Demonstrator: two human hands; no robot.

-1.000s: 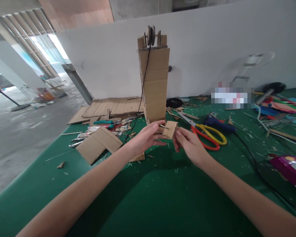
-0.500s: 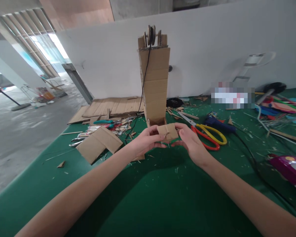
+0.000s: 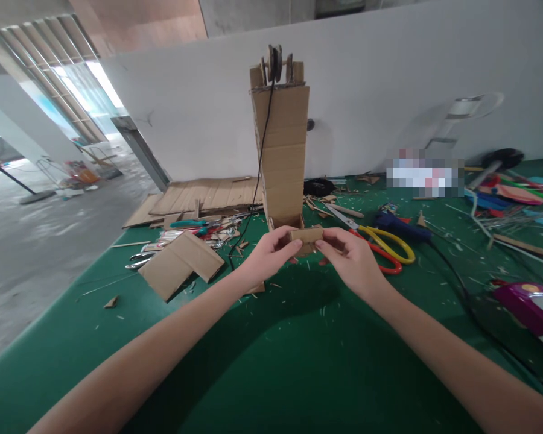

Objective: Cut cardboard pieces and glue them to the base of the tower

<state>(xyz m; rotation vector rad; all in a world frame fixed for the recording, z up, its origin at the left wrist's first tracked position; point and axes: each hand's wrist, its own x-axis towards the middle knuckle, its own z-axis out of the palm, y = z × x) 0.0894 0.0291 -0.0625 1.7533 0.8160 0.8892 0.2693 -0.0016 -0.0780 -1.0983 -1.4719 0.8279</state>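
A small cardboard piece (image 3: 308,235) is pinched at its two ends between my hands, above the green table. My left hand (image 3: 274,252) grips its left end, thumb on the near face. On the other end, my right hand (image 3: 349,256) presses with its thumb and fingers. Just behind stands a tall cardboard tower (image 3: 284,144), upright, with a pulley wheel (image 3: 275,63) at its top. A black cord (image 3: 263,150) runs from the wheel down the tower's front left. The far fingers of both hands are partly hidden by the piece.
Scissors (image 3: 375,241) with red and yellow handles lie right of my right hand. A blue glue gun (image 3: 400,228) with a cable is beyond them. Cut cardboard (image 3: 169,271) and pliers (image 3: 187,223) lie left. A purple device (image 3: 527,307) sits at the right edge.
The cardboard piece has tilted, so its narrower side faces me. My right hand has closed its thumb and fingers on the right end.
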